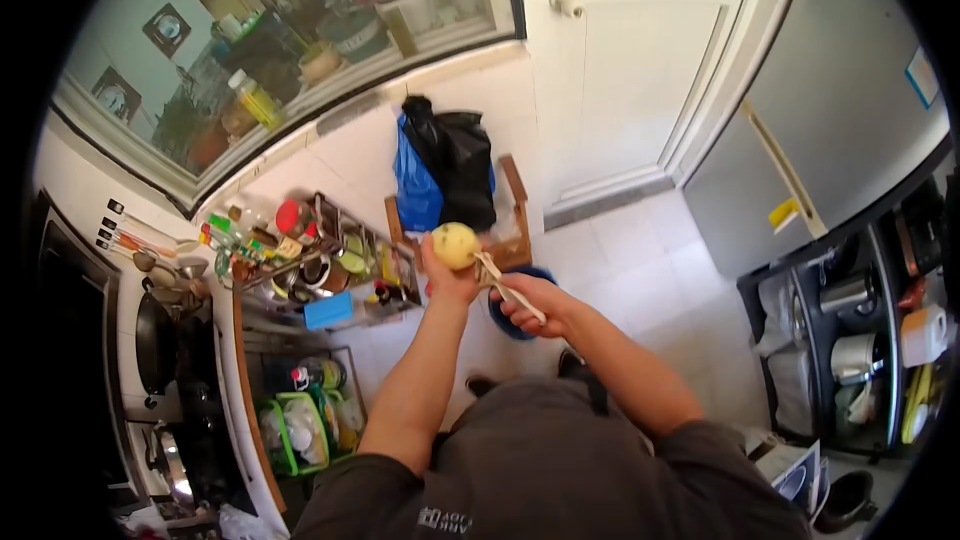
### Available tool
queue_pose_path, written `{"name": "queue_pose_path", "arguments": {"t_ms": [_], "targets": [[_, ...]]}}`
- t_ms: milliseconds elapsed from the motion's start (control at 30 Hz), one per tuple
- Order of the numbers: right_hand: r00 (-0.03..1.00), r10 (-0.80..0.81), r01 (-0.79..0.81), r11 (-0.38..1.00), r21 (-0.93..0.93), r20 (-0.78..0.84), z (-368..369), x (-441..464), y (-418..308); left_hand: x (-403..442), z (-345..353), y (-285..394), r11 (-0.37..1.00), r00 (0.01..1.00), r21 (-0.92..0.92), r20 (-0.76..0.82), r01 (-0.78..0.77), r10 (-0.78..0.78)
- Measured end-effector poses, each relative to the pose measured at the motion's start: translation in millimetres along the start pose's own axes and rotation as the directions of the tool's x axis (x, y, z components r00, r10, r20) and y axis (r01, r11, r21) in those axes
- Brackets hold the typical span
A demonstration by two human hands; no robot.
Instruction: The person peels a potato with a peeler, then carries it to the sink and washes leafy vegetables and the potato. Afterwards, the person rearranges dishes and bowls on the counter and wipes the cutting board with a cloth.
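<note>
While the left hand [453, 277] grips a round yellow potato [457, 245] from below, the right hand [540, 306] clasps a pale peeler [509, 290]; the potato lies beside the peeler's head, forward-left of the right hand.

From my feed I read this place as a home-style kitchen: I can see a dark wok [155, 342] and cooking utensils [145, 261] by the left wall, a red-lidded jar [295, 220] among crowded bottles, a grey refrigerator [830, 90], and a steel pot [855, 358] shelved at right.
</note>
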State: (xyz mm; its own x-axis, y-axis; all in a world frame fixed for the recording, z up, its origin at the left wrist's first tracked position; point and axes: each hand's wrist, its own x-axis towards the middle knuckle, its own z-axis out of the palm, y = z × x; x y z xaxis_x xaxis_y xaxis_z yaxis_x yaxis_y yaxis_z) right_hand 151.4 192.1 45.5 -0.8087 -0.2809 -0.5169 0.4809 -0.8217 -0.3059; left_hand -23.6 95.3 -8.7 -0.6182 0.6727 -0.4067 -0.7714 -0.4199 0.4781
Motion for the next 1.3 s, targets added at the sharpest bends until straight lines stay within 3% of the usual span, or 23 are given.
{"name": "queue_pose_path", "arguments": {"t_ms": [67, 100, 167, 200, 267, 300, 333, 400, 500, 667, 1000, 1067, 1267, 1300], "targets": [[0.999, 0.042, -0.042, 0.999, 0.028, 0.009, -6.7, -17.2, -3.4, -26.5, 27.5, 4.2, 0.999, 0.980, -0.035, -0.201, -0.008, 0.000], [0.996, -0.003, -0.002, 0.999, -0.050, -0.094, -24.6, -16.4, 1.6, -36.5, 24.4, 6.6, 0.992, 0.991, -0.040, -0.058, 0.121, -0.123], [0.921, -0.162, 0.052, 0.952, -0.302, -0.353, -34.4, -12.4, 7.8, -39.9, 16.9, 8.3, 0.991, 0.991, -0.035, -0.045, 0.125, -0.127], [0.921, -0.160, 0.049, 0.952, -0.303, -0.354, -34.4, -11.1, 11.1, -38.4, 14.4, 5.7, 0.991, 0.991, -0.024, -0.013, 0.131, -0.132], [0.772, -0.470, 0.067, 0.729, -0.681, -0.427, -27.6, -4.8, 13.3, -40.4, 9.1, 2.5, 0.987, 0.988, -0.054, 0.034, 0.151, -0.149], [0.726, -0.562, 0.063, 0.628, -0.776, -0.396, -17.5, -7.4, 9.7, -42.9, 9.2, 0.1, 0.986, 0.987, -0.054, 0.031, 0.157, -0.155], [0.726, -0.562, 0.062, 0.626, -0.778, -0.395, -12.4, -3.5, 7.3, -45.0, 9.3, -1.4, 0.985, 0.986, -0.053, 0.026, 0.164, -0.163], [0.529, -0.833, 0.061, 0.227, -0.972, -0.161, -2.4, 3.9, 6.2, -46.3, 5.9, -3.8, 0.979, 0.978, -0.032, 0.071, 0.201, -0.198], [0.519, -0.843, 0.012, 0.175, -0.985, -0.143, 12.5, 11.1, 3.8, -48.1, 3.6, -9.2, 0.972, 0.960, 0.066, 0.153, 0.227, -0.235], [0.538, -0.823, 0.002, 0.215, -0.977, -0.180, 25.9, 10.4, 4.7, -51.4, 7.2, -15.4, 0.968, 0.966, 0.158, 0.135, 0.197, -0.219], [0.575, -0.801, -0.018, 0.194, -0.981, -0.169, 35.3, 14.3, 51.7, -21.8, -7.4, -27.8, 0.990, 0.990, -0.011, 0.009, 0.138, -0.138], [0.565, -0.802, -0.013, 0.225, -0.974, -0.193, 33.5, 11.9, 54.6, -23.1, -2.3, -25.4, 0.988, 0.988, 0.008, -0.009, 0.152, -0.152], [0.680, -0.675, -0.054, 0.344, -0.937, -0.287, 7.3, 3.5, 59.8, -17.5, 13.4, -17.5, 0.985, 0.955, -0.026, -0.244, 0.169, -0.170], [0.657, -0.680, -0.005, 0.428, -0.904, -0.326, 6.9, -0.2, 55.4, -20.3, 15.5, -14.9, 0.989, 0.970, -0.009, -0.193, 0.146, -0.145]]}}
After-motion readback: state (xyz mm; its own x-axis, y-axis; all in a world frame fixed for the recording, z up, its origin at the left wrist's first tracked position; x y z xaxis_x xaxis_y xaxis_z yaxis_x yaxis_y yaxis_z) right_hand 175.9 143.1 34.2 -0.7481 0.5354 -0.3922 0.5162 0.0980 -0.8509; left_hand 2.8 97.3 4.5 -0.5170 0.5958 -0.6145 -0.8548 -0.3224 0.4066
